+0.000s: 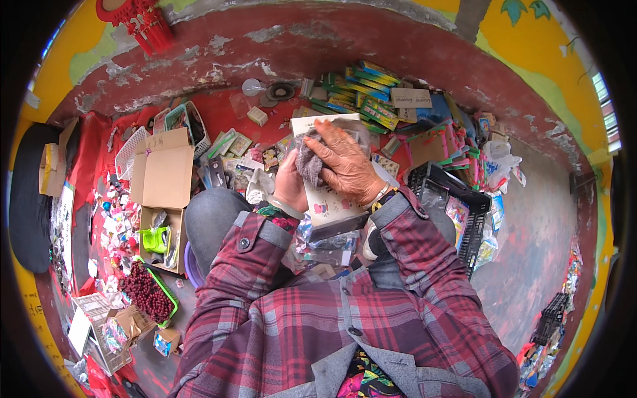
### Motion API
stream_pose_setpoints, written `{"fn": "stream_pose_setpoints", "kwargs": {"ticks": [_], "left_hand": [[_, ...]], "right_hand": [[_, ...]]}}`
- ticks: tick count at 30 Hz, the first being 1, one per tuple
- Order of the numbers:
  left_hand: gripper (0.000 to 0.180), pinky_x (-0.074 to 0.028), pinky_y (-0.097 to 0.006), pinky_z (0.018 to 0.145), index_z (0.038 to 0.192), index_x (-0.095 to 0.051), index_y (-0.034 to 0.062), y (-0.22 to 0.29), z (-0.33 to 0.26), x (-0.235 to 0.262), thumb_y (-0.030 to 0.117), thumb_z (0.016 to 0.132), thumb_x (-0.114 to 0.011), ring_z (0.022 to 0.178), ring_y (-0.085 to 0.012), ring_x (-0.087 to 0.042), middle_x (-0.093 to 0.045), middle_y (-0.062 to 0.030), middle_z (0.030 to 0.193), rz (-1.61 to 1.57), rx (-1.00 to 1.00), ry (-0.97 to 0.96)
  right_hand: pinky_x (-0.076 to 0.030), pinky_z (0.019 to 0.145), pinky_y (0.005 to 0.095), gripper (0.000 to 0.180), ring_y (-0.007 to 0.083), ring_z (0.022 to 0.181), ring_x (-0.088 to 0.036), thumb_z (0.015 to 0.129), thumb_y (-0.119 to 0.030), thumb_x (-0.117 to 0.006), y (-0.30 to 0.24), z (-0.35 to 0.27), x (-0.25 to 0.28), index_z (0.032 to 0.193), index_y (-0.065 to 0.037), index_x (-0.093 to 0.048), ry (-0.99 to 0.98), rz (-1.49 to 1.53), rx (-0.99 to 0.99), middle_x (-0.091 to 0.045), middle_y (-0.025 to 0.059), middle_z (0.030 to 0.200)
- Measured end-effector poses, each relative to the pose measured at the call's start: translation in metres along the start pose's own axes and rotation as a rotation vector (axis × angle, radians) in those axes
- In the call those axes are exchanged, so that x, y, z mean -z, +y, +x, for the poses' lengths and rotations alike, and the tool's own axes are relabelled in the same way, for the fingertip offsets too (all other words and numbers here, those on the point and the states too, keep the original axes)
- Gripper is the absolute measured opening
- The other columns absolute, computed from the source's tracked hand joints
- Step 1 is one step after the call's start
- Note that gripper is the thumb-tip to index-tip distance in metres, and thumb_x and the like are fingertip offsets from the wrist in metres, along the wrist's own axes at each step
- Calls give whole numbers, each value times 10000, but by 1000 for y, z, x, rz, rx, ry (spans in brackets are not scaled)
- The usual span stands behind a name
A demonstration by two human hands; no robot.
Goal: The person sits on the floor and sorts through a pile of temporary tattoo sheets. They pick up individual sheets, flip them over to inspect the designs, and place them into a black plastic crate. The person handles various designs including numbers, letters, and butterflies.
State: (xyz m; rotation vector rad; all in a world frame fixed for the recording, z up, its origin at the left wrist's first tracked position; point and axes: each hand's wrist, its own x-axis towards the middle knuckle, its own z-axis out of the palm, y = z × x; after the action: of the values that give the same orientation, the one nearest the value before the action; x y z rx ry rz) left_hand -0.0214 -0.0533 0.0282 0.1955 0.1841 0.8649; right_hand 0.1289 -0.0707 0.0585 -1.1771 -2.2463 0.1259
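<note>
Wiping a flat white printed card (328,199) with a crumpled grey cloth (307,162).
Right hand (345,166) spread flat over cloth; left hand (290,184) clasping cloth's near edge, fingers hidden.

- Both forearms are coming up from the lower edge of the view, sleeved in red and grey plaid, and are bending inward so the hands are meeting in front of the chest.
- The left hand (290,182) is sitting lower and nearer the body, knuckles outward, its fingers curling closed and mostly hidden from view.
- The right hand (344,162) is lying palm down just above and beside the left, touching it, with its fingers (317,147) stretching leftward and pressing down.
- A band is circling each wrist at the cuff.
</note>
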Motion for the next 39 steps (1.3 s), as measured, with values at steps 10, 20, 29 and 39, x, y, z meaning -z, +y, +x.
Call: {"fn": "stream_pose_setpoints", "kwargs": {"ticks": [10, 20, 29, 39], "left_hand": [[799, -441, -433, 936, 1309, -420, 51, 25, -7, -22, 692, 841, -332, 1080, -311, -541, -526, -165, 1222, 113, -75, 74], [610, -301, -426, 1054, 1375, -339, 132, -9, -13, -25, 552, 934, -290, 1267, -261, -382, -398, -75, 1380, 97, 112, -159], [596, -364, -402, 1013, 1377, -320, 106, -21, -14, -8, 506, 936, -354, 1219, -252, -445, -424, -95, 1354, 179, 86, 69], [511, -383, -415, 988, 1327, -380, 52, -12, -2, -12, 401, 954, -369, 1142, -288, -504, -487, -128, 1287, 143, -24, 0]], "right_hand": [[-171, 1088, 468, 641, 275, 1342, -282, 741, -257, -625, -37, -14, -15, 1344, -166, -425, -45, 70, 107, -319, 126, 1435], [-205, 1075, 453, 577, 294, 1350, -242, 813, -272, -586, 3, -5, -5, 1353, -179, -408, 234, 120, -238, -282, 139, 1447], [-221, 1048, 483, 505, 305, 1295, -334, 829, -290, -577, -7, 1, -5, 1305, -171, -455, 208, -27, -211, -351, 144, 1401], [-325, 1008, 427, 462, 341, 1223, -415, 836, -81, -498, -5, -10, -29, 1293, -133, -459, 398, 201, -345, -404, 175, 1357]]}}
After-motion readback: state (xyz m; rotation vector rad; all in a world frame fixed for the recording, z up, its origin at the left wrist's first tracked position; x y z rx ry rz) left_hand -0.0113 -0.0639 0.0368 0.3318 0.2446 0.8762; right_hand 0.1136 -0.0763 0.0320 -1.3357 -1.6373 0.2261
